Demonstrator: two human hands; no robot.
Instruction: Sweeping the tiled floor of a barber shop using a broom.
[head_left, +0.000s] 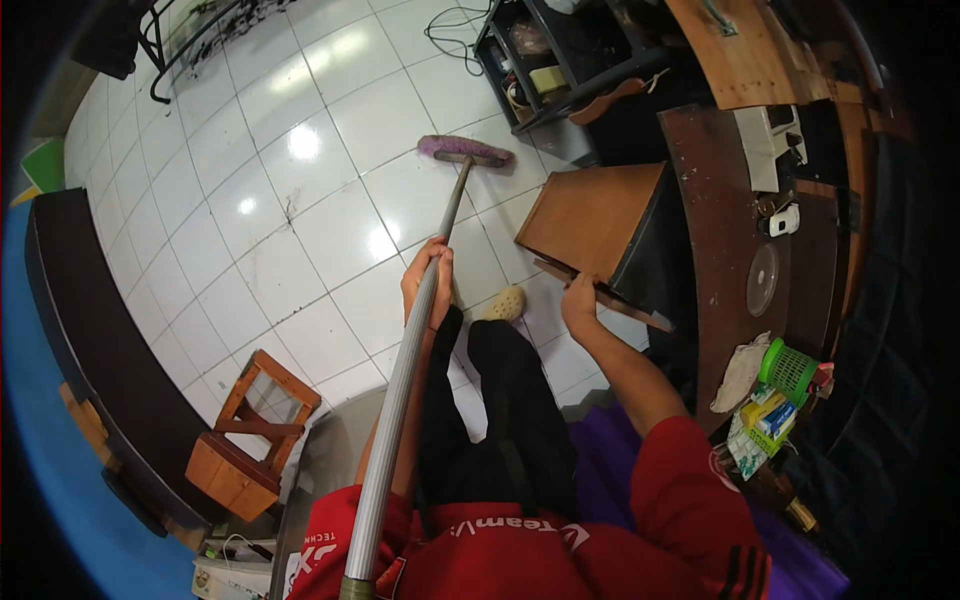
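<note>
My left hand (428, 285) is wrapped round the long grey ribbed pole of a push broom (402, 385). The pole slants from beside my left sleeve up to the purple bristle head (465, 150), which rests on the white tiles ahead. My right hand (580, 302) is closed on the dark wooden edge piece (630, 308) at the near side of a brown wooden box-like piece of furniture (595, 212). I cannot tell exactly what kind of furniture it is. My foot in a cream clog (504, 303) stands between the pole and this furniture.
A black shelf unit (560, 60) with odds and ends and a cable stands at the far right. Along the right runs a brown table (715, 260) with a green basket (787, 370). A wooden stool (250, 435) stands at the left, near a dark-edged blue surface (100, 350).
</note>
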